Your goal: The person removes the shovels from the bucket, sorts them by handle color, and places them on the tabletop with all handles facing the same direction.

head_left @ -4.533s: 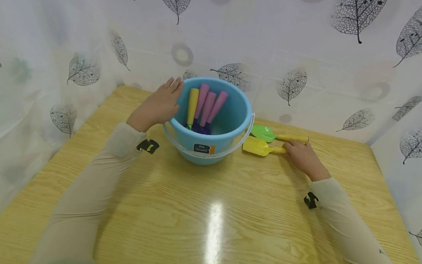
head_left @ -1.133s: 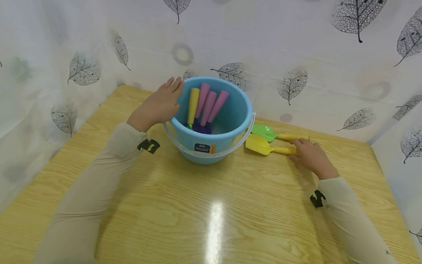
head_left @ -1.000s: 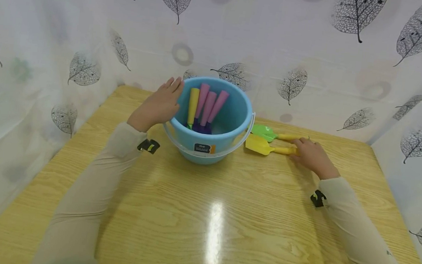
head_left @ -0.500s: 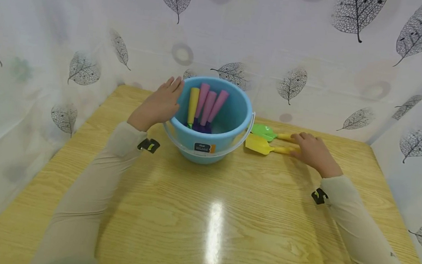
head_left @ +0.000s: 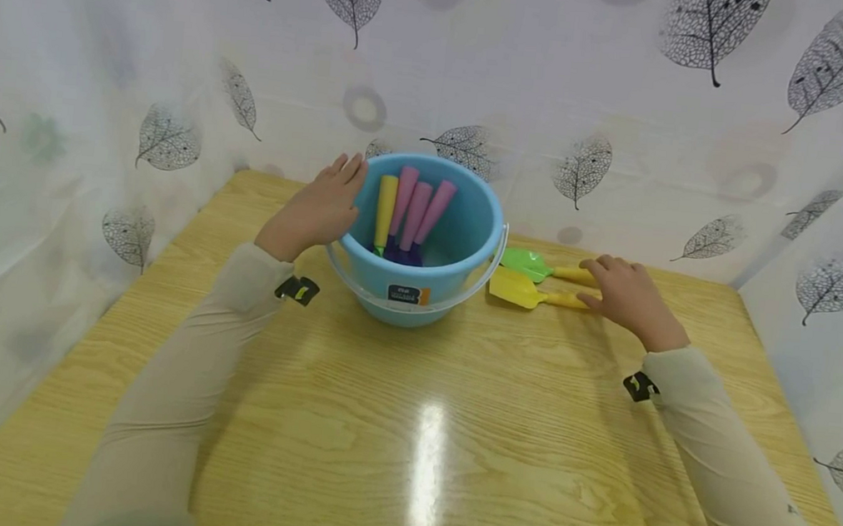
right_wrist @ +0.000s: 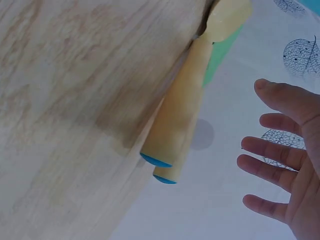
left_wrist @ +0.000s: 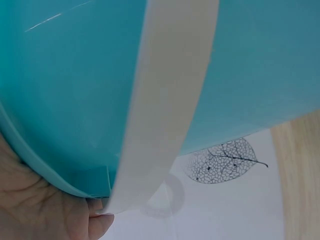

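Observation:
A light blue bucket (head_left: 420,284) with a white carrying handle (left_wrist: 167,90) stands near the back of the table. My left hand (head_left: 318,208) rests against its left rim, fingers fairly straight. Several toy tools stand inside: a yellow handle (head_left: 385,210) with green at its base, and three pink handles (head_left: 415,216) with purple below. Right of the bucket, a yellow toy shovel (head_left: 515,288) and a green one with a yellow handle (head_left: 528,264) lie side by side. Above their handle ends is my right hand (head_left: 628,296), fingers spread and holding nothing; the right wrist view shows it apart from them.
The wooden table (head_left: 347,424) extends in front of the bucket and shovels. A white curtain with a leaf pattern (head_left: 476,67) hangs close behind them and along both sides. A light reflection shines on the tabletop.
My right hand was at the yellow shovel's handle, which shifted slightly right. It has since come off the handles and risen slightly right. My left hand has stayed at the bucket rim.

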A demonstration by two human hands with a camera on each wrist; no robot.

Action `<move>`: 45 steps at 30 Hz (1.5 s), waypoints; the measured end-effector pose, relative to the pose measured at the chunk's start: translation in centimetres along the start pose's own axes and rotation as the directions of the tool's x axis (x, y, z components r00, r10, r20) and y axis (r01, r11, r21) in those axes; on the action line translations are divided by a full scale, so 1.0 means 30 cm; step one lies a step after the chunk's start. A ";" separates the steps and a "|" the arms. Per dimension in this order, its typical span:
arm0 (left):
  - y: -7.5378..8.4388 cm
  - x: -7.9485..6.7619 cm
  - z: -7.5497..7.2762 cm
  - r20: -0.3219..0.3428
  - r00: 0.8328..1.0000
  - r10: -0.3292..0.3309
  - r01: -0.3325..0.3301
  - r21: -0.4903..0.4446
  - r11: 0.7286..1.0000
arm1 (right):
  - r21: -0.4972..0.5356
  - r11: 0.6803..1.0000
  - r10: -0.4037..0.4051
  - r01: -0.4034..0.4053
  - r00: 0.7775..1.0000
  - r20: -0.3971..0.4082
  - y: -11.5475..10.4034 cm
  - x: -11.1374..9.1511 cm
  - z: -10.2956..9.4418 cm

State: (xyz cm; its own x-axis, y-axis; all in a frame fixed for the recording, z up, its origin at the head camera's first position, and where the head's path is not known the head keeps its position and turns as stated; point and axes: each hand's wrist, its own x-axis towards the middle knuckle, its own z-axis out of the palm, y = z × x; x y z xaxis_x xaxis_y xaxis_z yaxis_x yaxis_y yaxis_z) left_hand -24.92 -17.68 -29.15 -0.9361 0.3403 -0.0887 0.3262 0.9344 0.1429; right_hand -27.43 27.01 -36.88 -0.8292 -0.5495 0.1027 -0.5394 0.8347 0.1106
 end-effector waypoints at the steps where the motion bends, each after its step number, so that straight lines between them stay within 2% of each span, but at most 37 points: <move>1: -0.001 0.001 0.001 0.000 1.000 0.000 0.000 0.000 1.000 | -0.002 1.000 0.003 -0.003 1.000 0.003 -0.002 0.001 -0.006; 5: -0.004 0.003 0.004 0.004 1.000 -0.003 0.003 -0.007 1.000 | -0.027 1.000 -0.003 0.004 1.000 0.006 -0.006 0.006 -0.029; 9: -0.005 0.004 0.005 0.012 1.000 -0.011 0.011 -0.019 1.000 | -0.070 0.997 -0.039 0.037 0.999 -0.023 -0.008 0.012 -0.059; 19: -0.003 0.001 0.002 0.011 1.000 -0.015 0.015 -0.013 1.000 | -0.108 0.993 -0.052 0.051 0.999 -0.006 -0.021 0.043 -0.178; 24: -0.004 0.001 0.003 0.010 1.000 -0.010 0.010 -0.011 1.000 | -0.124 0.988 -0.097 0.091 0.994 -0.046 -0.019 0.060 -0.215; 31: -0.003 0.001 0.003 0.008 1.000 -0.007 0.007 -0.009 1.000 | -0.140 0.985 -0.105 0.102 0.994 -0.016 -0.038 0.089 -0.271; 45: 0.001 -0.002 0.000 0.011 1.000 -0.008 0.008 -0.016 1.000 | -0.159 0.964 -0.222 0.212 0.974 -0.045 -0.090 0.163 -0.359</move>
State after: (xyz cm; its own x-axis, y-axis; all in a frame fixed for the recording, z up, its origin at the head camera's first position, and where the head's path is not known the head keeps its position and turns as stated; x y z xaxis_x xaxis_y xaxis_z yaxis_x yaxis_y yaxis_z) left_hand -24.86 -17.67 -29.14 -0.9370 0.3343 -0.1011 0.3167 0.9354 0.1576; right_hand -28.46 21.68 -26.03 -0.6815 -0.7218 0.1204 -0.6725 0.6827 0.2858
